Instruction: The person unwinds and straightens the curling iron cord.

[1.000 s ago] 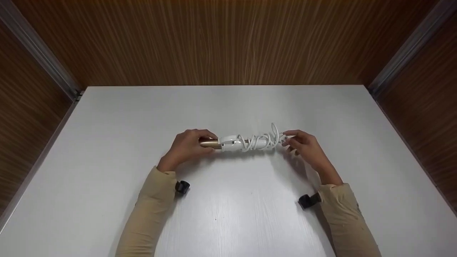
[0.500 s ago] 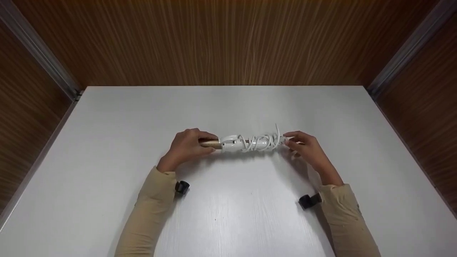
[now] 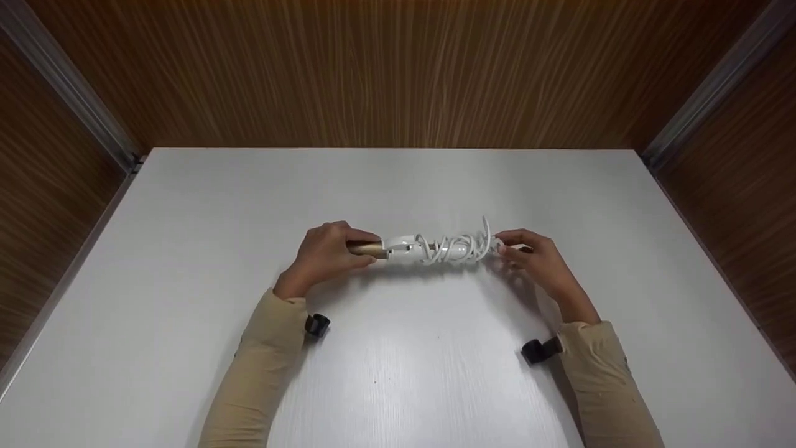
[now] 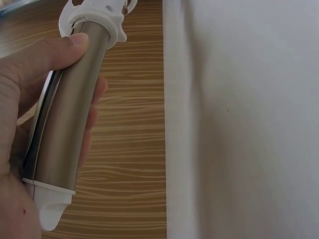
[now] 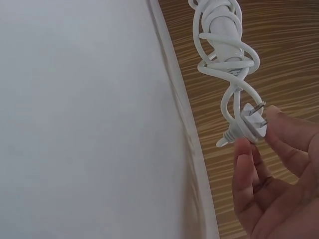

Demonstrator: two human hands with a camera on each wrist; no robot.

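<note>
The curling iron was held level above the middle of the table, running left to right. The left hand gripped its barrel at the left end; the right hand pinched the plug at the right end. The cord was wound around the handle between them (loosely). Walls stood behind the table and at both sides.
</note>
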